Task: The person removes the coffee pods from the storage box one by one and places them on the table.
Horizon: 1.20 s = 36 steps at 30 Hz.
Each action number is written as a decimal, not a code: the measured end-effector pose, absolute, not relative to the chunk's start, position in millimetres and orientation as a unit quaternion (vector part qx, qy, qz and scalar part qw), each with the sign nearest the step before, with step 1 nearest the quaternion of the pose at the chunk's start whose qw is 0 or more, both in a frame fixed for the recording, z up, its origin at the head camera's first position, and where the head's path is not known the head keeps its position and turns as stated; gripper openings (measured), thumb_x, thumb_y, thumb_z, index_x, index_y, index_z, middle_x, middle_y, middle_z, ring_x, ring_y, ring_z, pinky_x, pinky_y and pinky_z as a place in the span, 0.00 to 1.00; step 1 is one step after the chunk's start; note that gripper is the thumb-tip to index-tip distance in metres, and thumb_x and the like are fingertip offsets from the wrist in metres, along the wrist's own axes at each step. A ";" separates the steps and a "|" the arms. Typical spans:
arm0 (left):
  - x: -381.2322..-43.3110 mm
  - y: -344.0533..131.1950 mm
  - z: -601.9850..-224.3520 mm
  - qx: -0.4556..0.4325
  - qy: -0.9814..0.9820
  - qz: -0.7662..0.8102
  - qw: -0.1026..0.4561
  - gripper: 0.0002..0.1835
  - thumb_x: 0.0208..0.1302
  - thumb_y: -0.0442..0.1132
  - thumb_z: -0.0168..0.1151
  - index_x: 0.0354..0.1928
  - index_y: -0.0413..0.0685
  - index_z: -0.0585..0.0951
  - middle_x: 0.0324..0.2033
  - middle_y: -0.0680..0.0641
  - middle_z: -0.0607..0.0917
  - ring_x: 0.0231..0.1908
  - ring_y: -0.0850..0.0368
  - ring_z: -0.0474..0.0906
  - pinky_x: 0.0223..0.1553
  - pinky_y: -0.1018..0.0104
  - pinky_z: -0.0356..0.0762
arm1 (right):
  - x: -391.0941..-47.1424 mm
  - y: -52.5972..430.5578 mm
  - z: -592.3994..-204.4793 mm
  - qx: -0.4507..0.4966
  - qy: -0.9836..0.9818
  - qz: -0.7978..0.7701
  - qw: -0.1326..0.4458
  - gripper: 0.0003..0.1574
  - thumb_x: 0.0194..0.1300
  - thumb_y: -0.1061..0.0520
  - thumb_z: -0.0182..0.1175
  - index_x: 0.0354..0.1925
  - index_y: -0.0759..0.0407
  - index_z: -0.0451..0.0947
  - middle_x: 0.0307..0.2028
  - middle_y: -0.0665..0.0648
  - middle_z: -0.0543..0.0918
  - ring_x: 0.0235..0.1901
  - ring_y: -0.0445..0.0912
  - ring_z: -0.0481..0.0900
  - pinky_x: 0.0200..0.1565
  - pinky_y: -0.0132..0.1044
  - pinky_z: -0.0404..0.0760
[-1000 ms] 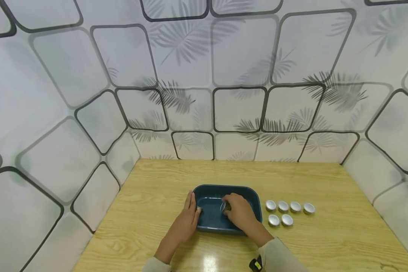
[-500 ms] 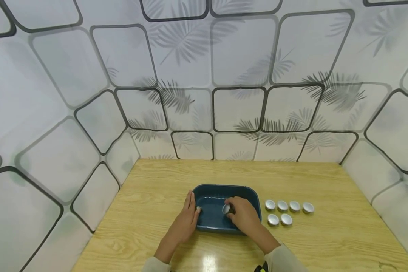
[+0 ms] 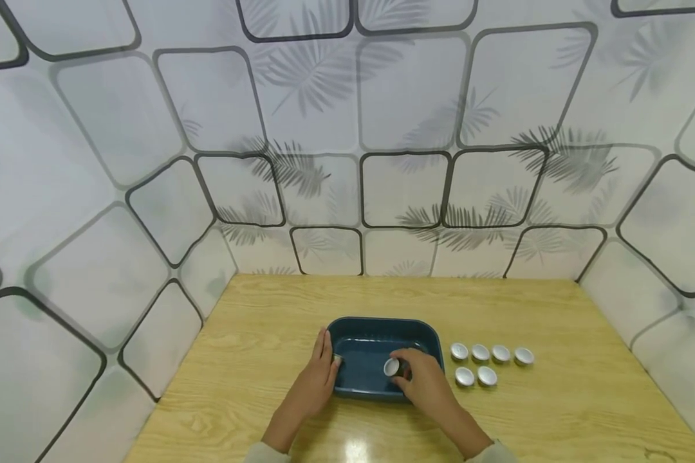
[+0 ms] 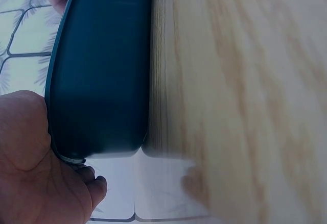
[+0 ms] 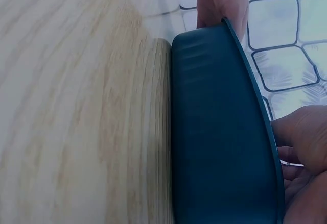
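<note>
A dark blue rectangular basin stands on the wooden table before me. My right hand pinches a small cup by its side, over the right half of the basin. The cup is tipped, its pale round mouth turned left and its outside dark. My left hand lies along the basin's left end, its fingers straight and together. A small light piece shows beside its thumb at the rim. In the left wrist view the left palm is at the basin's corner.
Several small white round cups stand in two short rows to the right of the basin. The table runs back to a patterned wall. More wall rises on the left and right.
My right hand has drawn slightly right and toward me with the small cup, whose mouth now shows more fully. The left hand stays at the basin's left end.
</note>
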State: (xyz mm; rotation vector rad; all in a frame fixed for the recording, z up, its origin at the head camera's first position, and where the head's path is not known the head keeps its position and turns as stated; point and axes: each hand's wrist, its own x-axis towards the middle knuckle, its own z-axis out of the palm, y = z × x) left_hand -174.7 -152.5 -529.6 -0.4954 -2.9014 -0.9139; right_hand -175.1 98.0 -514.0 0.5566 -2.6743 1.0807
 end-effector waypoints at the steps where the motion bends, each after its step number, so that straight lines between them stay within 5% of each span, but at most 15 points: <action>1: -174.9 -152.6 -529.6 -0.160 -0.941 -0.297 0.031 0.34 0.84 0.43 0.40 0.77 0.26 0.45 0.78 0.30 0.41 0.73 0.34 0.57 0.65 0.45 0.68 | -174.4 98.3 -514.0 0.188 -0.904 0.370 0.106 0.27 0.47 0.71 0.79 0.47 0.63 0.84 0.35 0.50 0.84 0.27 0.37 0.75 0.28 0.29 0.77; 36: -171.5 -150.9 -525.7 -0.160 -0.938 -0.304 0.044 0.34 0.83 0.41 0.42 0.77 0.24 0.46 0.78 0.28 0.43 0.74 0.34 0.54 0.66 0.42 0.66 | -139.2 133.6 -495.4 0.100 -0.854 0.504 0.086 0.28 0.46 0.71 0.78 0.48 0.58 0.86 0.31 0.48 0.86 0.28 0.37 0.81 0.31 0.31 0.82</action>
